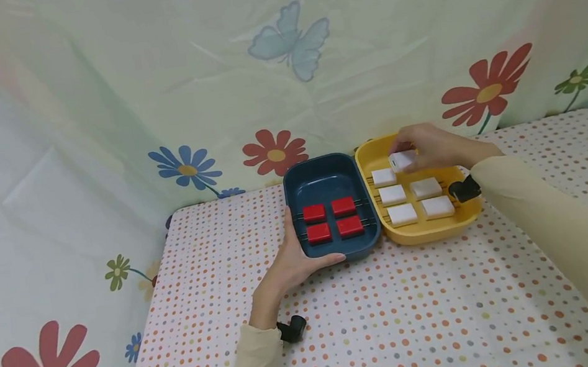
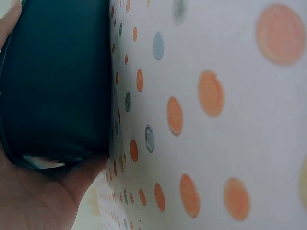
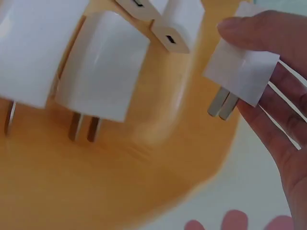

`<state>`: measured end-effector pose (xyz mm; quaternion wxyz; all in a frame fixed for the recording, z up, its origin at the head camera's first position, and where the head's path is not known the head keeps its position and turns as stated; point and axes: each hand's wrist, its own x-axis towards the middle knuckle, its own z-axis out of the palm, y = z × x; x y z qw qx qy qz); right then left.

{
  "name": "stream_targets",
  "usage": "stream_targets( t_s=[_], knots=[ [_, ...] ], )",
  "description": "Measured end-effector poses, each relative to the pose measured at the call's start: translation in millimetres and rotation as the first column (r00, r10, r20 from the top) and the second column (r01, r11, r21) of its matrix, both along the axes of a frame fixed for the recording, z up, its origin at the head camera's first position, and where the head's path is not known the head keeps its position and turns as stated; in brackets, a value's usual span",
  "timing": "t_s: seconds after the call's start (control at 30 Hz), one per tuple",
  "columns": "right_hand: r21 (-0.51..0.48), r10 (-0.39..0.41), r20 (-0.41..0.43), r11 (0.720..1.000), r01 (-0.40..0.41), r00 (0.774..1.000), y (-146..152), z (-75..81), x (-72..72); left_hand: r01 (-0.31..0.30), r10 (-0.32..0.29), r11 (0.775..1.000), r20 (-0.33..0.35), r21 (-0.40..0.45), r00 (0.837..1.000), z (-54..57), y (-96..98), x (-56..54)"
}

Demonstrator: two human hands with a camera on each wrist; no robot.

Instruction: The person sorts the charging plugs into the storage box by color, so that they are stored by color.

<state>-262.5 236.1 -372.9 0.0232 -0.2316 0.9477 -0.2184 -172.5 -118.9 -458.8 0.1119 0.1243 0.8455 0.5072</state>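
Observation:
At the front left corner of a dark blue tray [image 1: 320, 170], my left hand [image 1: 292, 259] holds on, thumb along the front wall and fingers along the left side. The left wrist view shows that hand [image 2: 43, 196] against the tray's outer wall [image 2: 57, 81]. Several red plug adapters [image 1: 318, 233] lie inside it. My right hand [image 1: 426, 143] pinches a white charger plug [image 1: 402, 160] over the back of a yellow tray [image 1: 420, 236]. In the right wrist view, two flat prongs stick out of this charger [image 3: 244, 67]. More white charger plugs [image 1: 402, 214] lie in rows in the yellow tray.
The two trays stand side by side on a dotted tablecloth [image 1: 348, 326]. Right behind them hangs a pale curtain [image 1: 369, 72] with printed flowers and a butterfly. A black camera mount [image 1: 464, 189] on the right wrist hangs over the yellow tray's right side.

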Motion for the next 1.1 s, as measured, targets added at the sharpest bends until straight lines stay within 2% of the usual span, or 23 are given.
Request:
stream_targets(
  t_s=[0.27,0.43,0.6,1.1],
  knots=[
    [0.049,-0.050,0.074,0.998,0.046,0.996,-5,-19.9,-13.1,-0.011,0.012,1.000,0.025,-0.016,1.000,0.4,1.8,-0.6],
    [0.115,-0.063,0.076,0.992,0.054,0.995,-1,-29.0,-17.0,-0.001,0.001,1.000,0.026,0.005,1.000,0.3,1.7,-0.7],
    [0.148,-0.086,0.089,0.986,0.072,0.992,2,-32.5,-18.5,0.025,-0.025,0.999,0.000,0.040,1.000,0.8,1.3,-1.0],
    [0.195,-0.090,0.112,0.978,0.067,0.990,-1,-35.2,-20.3,0.003,-0.003,1.000,0.026,0.024,1.000,0.6,-1.2,-1.3]
  ],
)
